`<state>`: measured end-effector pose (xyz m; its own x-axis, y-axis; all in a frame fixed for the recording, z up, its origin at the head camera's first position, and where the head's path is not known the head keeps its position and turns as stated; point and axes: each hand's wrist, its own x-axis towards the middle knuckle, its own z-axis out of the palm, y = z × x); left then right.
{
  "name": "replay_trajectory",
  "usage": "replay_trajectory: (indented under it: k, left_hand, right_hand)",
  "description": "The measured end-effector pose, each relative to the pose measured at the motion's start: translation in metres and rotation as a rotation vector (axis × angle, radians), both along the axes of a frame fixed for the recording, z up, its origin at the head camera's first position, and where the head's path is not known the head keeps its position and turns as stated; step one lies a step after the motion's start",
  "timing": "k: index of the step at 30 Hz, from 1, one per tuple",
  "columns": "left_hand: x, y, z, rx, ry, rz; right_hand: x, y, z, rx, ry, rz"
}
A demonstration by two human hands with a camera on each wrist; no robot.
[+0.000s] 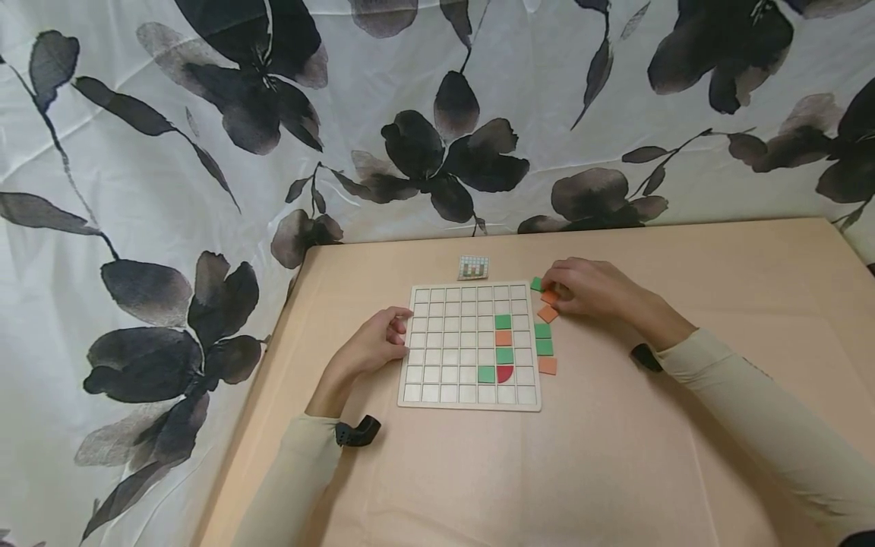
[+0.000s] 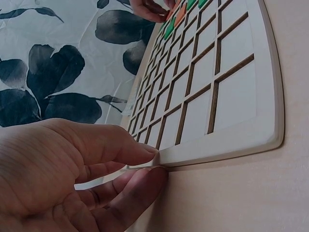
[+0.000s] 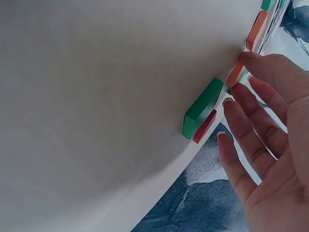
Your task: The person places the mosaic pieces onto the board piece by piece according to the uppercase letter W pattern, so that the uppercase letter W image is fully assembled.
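A white grid board (image 1: 472,407) lies on the table, with green, orange and red pieces in some right-hand squares. At its left edge, my left hand (image 1: 372,339) pinches the rim, the thumb (image 2: 142,151) on top and the index fingertip at the side. Right of the board's upper corner, my right hand (image 1: 595,289) pinches an orange square tile (image 3: 235,72) between thumb and index finger, the other fingers spread loosely. Another orange tile (image 1: 548,314) is just below it. A green tile (image 3: 203,108) and a red piece (image 3: 206,126) lie beside the hand; the red one is hidden in the head view.
Along the board's right side lie two more green tiles (image 1: 543,339) and an orange tile (image 1: 548,366). A small printed pattern card (image 1: 473,267) sits behind the board. Floral cloth (image 1: 424,91) hangs past the table's (image 1: 615,471) back and left edges.
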<state>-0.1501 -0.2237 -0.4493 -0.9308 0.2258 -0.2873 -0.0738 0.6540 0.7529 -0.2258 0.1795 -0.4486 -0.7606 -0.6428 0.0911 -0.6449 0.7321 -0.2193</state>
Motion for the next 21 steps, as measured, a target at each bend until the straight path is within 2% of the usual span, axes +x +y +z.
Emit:
replay_trajectory:
  k: [9, 13, 17, 21]
  left_hand:
    - [0.0009, 0.0008, 0.0002, 0.010, 0.002, 0.006]
    - [0.0017, 0.0011, 0.0025, 0.008, -0.004, 0.014]
    - [0.0014, 0.0008, 0.0024, 0.005, -0.003, 0.015]
    - [0.0014, 0.0010, 0.0017, 0.002, 0.002, 0.007]
  right_hand:
    - [-0.0019, 0.0002, 0.0010, 0.025, 0.003, 0.008]
    - [-0.0017, 0.0010, 0.0034, 0.044, 0.002, -0.031]
    - [-0.0014, 0.0006, 0.0074, 0.059, -0.026, -0.062]
    - [-0.0018, -0.0001, 0.0098, 0.065, -0.070, -0.060]
